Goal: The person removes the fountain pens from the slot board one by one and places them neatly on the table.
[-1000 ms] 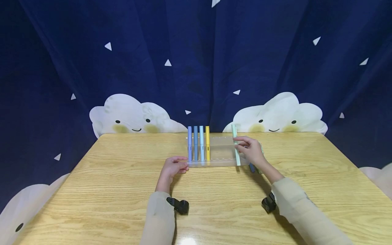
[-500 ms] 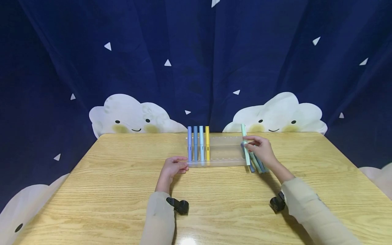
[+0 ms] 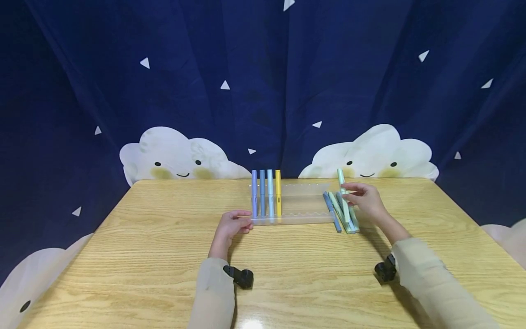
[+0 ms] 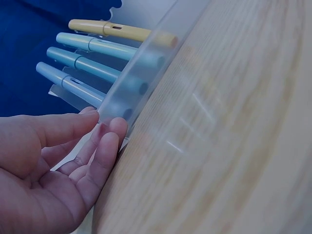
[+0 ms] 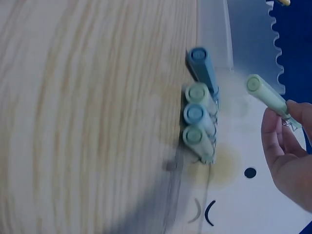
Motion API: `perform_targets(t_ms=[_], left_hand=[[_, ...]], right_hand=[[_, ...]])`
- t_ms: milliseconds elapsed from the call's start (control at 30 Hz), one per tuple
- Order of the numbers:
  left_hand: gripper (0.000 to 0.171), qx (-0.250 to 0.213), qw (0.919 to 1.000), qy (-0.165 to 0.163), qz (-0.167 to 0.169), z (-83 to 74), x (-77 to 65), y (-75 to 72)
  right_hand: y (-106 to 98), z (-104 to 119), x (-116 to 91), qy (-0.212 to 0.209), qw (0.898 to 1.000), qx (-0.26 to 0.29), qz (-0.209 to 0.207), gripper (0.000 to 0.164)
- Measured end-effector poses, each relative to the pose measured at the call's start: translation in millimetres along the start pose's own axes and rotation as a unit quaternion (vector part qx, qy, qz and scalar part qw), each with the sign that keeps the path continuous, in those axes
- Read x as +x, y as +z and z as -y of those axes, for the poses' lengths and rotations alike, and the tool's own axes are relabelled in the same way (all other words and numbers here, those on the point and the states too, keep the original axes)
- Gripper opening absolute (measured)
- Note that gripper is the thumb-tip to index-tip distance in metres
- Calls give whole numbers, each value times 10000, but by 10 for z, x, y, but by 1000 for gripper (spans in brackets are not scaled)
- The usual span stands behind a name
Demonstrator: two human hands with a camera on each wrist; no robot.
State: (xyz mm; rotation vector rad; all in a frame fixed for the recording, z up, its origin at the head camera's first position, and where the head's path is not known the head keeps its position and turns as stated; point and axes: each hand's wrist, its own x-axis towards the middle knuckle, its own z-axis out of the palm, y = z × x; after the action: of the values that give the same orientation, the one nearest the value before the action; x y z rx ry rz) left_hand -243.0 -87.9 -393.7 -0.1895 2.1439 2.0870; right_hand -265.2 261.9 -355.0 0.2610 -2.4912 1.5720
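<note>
My left hand [image 3: 232, 227] pinches the near left corner of a clear plastic pen rack [image 3: 304, 220], its fingertips at the rack's edge in the left wrist view. Standing in the rack's left slots are a periwinkle pen [image 3: 255, 194], a darker blue pen [image 3: 262, 194], a light blue pen [image 3: 270, 194] and a yellow pen [image 3: 278, 194]. Off the rack's right end, my right hand [image 3: 365, 201] holds a mint green pen [image 5: 265, 94] between thumb and fingers. In the head view this pen overlaps the loose pens below it.
On the wooden table [image 3: 287, 274], right of the rack, lie a blue pen [image 5: 200, 63], a light green pen [image 5: 197, 93], a light blue-capped pen [image 5: 195, 114] and another green pen [image 5: 194, 135], side by side. A dark blue curtain [image 3: 263, 91] with clouds hangs behind the table.
My right hand has carried the mint green pen rightward, from over the rack's right part to above the loose pens, which now show more. My left hand stays on the rack's corner.
</note>
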Motion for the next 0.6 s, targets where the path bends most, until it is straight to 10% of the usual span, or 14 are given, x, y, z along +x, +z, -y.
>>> perform_targets(t_ms=[600], left_hand=[[22,-74,10000,13,25,4,6,-8]], right_hand=[[-321,-223,-11,660,9977,-25,139,37]])
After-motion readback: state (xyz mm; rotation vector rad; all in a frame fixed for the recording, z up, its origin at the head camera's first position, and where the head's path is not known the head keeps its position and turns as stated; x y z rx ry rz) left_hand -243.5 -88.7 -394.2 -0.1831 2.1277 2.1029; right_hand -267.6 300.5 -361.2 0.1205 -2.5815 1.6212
